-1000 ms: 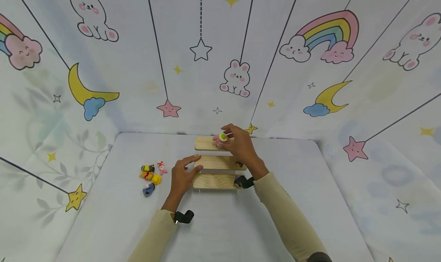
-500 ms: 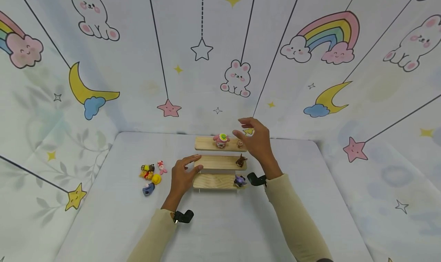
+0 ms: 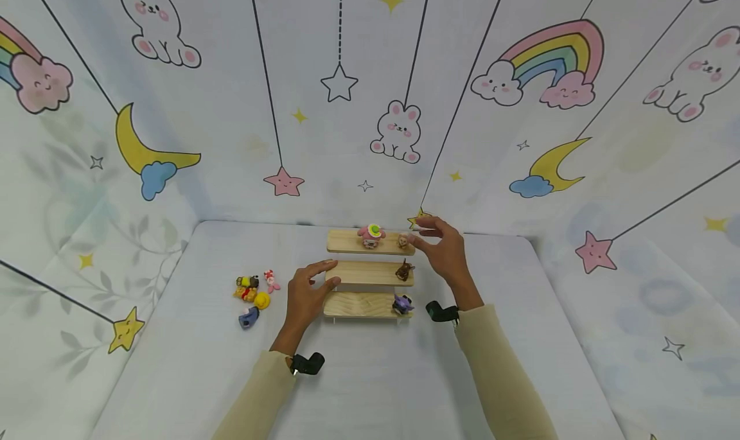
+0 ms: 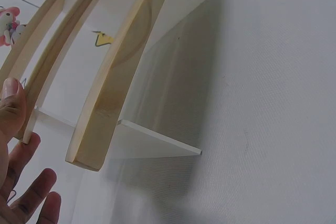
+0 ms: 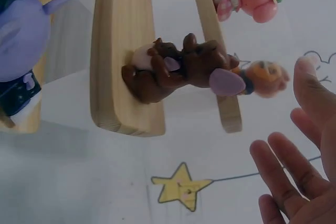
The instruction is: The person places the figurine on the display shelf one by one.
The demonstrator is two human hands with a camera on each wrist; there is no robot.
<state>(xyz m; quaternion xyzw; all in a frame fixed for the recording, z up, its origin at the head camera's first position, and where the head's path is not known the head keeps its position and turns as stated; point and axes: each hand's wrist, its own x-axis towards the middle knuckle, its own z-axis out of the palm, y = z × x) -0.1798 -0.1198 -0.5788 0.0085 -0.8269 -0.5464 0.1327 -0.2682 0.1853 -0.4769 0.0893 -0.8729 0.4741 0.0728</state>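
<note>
A three-tier shelf of pale wooden boards (image 3: 361,273) on clear supports stands at the table's back. My left hand (image 3: 306,299) pinches the left end of the middle board (image 4: 44,72) between thumb and fingers. On the top board sit a pink figurine (image 3: 372,236) with a green-topped head and a small brown-orange figurine (image 5: 265,78) at the right end. My right hand (image 3: 446,254) is just right of that small one, fingers apart and holding nothing. A brown long-eared animal figurine (image 5: 194,69) sits on the middle board, a purple figurine (image 3: 402,304) on the lowest.
Left of the shelf, several figurines lie on the white table: a blue one (image 3: 248,318), a yellow one (image 3: 262,300), a red-and-yellow one (image 3: 246,294), a black-and-yellow one (image 3: 248,281) and a pink-and-white one (image 3: 271,281). A patterned backdrop (image 3: 324,138) rises behind the table.
My right hand has let go of the pink figurine on the top board and moved right, then down beside the small figurine at the end. My left hand has stayed on the middle board.
</note>
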